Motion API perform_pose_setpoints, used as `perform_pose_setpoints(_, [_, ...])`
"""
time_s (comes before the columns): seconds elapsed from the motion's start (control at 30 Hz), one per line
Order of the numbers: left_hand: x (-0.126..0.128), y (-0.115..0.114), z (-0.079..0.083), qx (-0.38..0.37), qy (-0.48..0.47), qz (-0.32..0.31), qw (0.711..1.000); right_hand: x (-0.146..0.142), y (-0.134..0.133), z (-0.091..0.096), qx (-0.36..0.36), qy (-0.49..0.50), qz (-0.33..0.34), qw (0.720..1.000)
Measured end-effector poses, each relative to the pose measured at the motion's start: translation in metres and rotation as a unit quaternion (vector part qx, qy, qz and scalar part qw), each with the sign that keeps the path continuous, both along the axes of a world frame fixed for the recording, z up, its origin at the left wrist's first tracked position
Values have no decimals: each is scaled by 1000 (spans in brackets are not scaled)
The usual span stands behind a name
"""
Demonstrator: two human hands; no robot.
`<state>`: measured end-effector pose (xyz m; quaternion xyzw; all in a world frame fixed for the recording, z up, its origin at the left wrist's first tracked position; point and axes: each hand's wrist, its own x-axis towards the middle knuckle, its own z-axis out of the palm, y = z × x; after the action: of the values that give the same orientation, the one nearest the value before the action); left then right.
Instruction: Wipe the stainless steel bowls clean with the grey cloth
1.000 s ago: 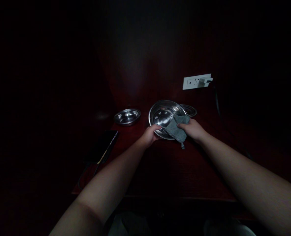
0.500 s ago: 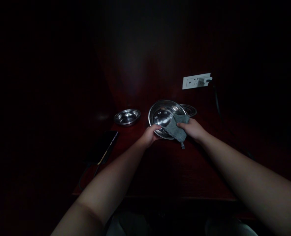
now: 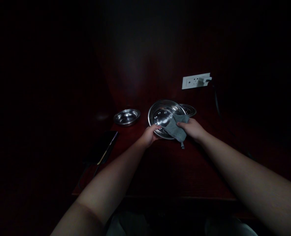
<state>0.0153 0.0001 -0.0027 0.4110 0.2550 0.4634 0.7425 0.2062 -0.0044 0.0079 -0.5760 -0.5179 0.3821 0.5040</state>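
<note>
Steel bowl (image 3: 163, 120) held tilted between two hands, grey cloth (image 3: 175, 128) over its near right side

The steel bowl is in front of the person, above the middle of the surface (image 3: 175, 177), its opening turned up and toward the body, which probably gives a clear view inside; whether its base touches the surface cannot be told. The left hand (image 3: 149, 136) grips the near left rim, thumb over the inner edge and the other fingers beneath, mostly hidden; they are closed around the wall, likely to steady the tilt. The right hand (image 3: 194, 129) pinches the grey cloth, thumb pressed on top; its other fingers are hidden behind, so their spread cannot be told; the cloth overlaps the rim and part of the inside, seemingly to lie between skin and metal.

A smaller bowl (image 3: 127, 118) stands upright to the left, apart from the hands; a round metal piece (image 3: 191, 110) shows partly behind the held bowl; a phone (image 3: 102, 147) lies nearer, by the left forearm.
</note>
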Motion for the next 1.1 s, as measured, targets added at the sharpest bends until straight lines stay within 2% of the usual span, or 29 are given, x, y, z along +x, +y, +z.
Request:
perform_pose_setpoints(0.63, [1,-2,5,-11,7,9,1000,0,1,1,-10,-2,2,1000])
perform_pose_setpoints(1.1, [1,-2,3,-16,5,12,1000,1,2,-1,-6,-5,2,1000])
